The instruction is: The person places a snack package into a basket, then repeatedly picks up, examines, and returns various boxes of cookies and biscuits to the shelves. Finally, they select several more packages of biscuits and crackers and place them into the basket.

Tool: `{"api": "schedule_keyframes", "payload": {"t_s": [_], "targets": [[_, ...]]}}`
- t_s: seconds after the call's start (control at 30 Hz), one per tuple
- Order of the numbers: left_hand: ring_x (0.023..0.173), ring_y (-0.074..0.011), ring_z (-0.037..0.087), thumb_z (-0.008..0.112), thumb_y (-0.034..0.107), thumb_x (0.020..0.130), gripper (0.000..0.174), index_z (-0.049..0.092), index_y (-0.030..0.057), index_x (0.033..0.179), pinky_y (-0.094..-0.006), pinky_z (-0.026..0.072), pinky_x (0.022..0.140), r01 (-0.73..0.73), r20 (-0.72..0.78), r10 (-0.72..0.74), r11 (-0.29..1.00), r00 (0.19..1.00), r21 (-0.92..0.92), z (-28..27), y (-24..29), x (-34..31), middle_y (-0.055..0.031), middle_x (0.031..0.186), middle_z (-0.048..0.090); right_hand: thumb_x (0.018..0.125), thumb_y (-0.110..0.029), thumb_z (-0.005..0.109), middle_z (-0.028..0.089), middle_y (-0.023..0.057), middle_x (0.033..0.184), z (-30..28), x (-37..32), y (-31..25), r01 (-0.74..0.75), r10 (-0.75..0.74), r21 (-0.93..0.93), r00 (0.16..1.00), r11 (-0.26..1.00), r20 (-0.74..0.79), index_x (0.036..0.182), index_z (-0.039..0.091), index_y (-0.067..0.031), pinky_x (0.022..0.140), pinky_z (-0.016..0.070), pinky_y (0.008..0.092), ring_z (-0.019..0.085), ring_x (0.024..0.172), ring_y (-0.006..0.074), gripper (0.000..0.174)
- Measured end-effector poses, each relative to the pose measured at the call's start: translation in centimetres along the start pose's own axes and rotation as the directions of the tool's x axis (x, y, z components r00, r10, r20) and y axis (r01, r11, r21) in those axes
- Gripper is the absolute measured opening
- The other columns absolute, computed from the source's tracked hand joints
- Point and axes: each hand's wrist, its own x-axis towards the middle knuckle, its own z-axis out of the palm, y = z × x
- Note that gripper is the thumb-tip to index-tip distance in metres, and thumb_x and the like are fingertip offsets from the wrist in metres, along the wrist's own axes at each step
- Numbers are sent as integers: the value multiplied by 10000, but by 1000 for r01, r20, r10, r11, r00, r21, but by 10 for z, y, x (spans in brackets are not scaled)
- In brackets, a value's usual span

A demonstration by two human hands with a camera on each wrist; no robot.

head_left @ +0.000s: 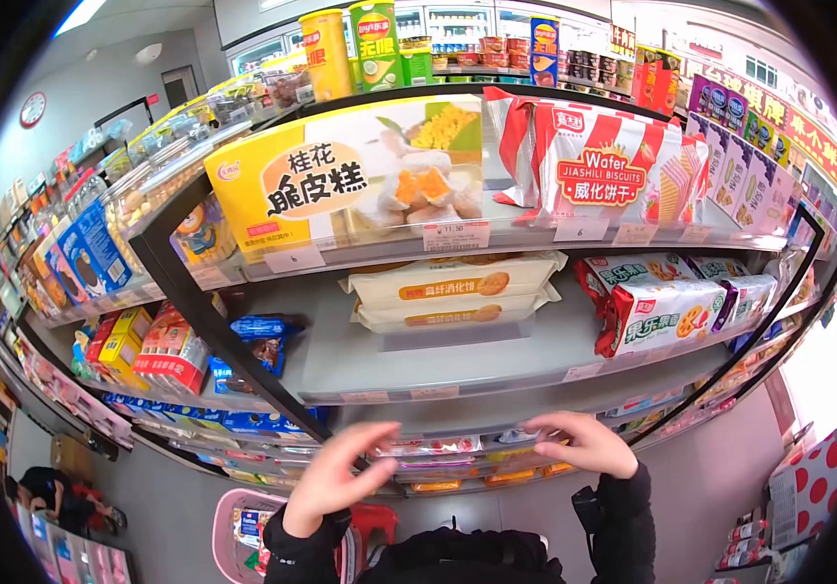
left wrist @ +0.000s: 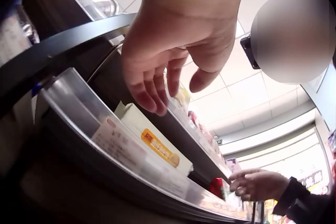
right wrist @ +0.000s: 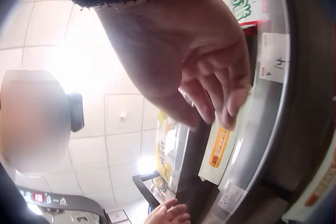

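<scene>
Before the middle shelf point(head_left: 496, 375), the left hand point(head_left: 333, 477) and right hand point(head_left: 582, 445) hang just under its front rail. Both hold nothing, with fingers loosely bent and a little spread. Whether the right fingertips touch a rail cannot be told, since the head view is warped there.

Nearest are the biscuit packs point(head_left: 452, 287), two cream ones stacked flat on that shelf, set back from the hands and between them. The upper pack half hides the lower, and each wrist view shows only one pack end over the rail.

Packets on the lower shelves are partly covered by the hands and sleeves and are too small to read.

On the shelf above stand a yellow box point(head_left: 340, 180) and a wafer pack point(head_left: 598, 175). A red-and-white pack point(head_left: 667, 316) lies right of the biscuit packs. A pink basket point(head_left: 233, 516) is cut off at the lower edge.
</scene>
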Motion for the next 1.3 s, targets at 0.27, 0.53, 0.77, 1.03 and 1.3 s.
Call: {"api": "schedule_keyframes", "payload": {"t_s": [0.27,0.53,0.77,1.03,1.3], "targets": [[978,-359,490,523,228,804,380,463,-27,1078,-387,382,829,134,-269,-70,965,961,227,47,-112,38,-220,1028,520,693,-52,526,524,235,953,6,50,151,-190,-14,-296,821,936,-570,1007,490,28,808,395,391,473,935,412,325],[893,-288,510,532,185,793,220,524,11,928,-380,403,752,83,-467,101,930,878,358,56,-179,84,-140,928,552,732,-62,527,554,161,990,0,93,291,-437,-157,-673,759,597,-632,1004,516,-9,792,412,346,523,931,302,277],[882,-256,512,535,169,795,228,516,7,954,-359,405,750,88,-556,-14,990,831,106,54,-173,85,-116,927,550,718,-49,533,557,147,965,-5,110,230,-318,-40,-391,731,864,-681,997,515,-2,748,422,332,530,900,263,284],[871,-220,513,538,152,796,241,507,2,983,-334,408,749,103,-573,-198,976,795,-194,50,-158,85,-87,926,547,703,-35,540,560,131,936,12,96,173,-157,146,43,740,987,-657,990,513,5,699,434,317,537,865,219,291],[837,-148,501,562,120,789,226,513,-9,968,-296,410,720,182,-388,-318,920,865,-347,49,-134,64,-42,878,544,722,-50,545,564,79,886,27,63,109,-58,301,436,802,898,-515,976,532,10,641,437,277,537,808,156,261]]}}
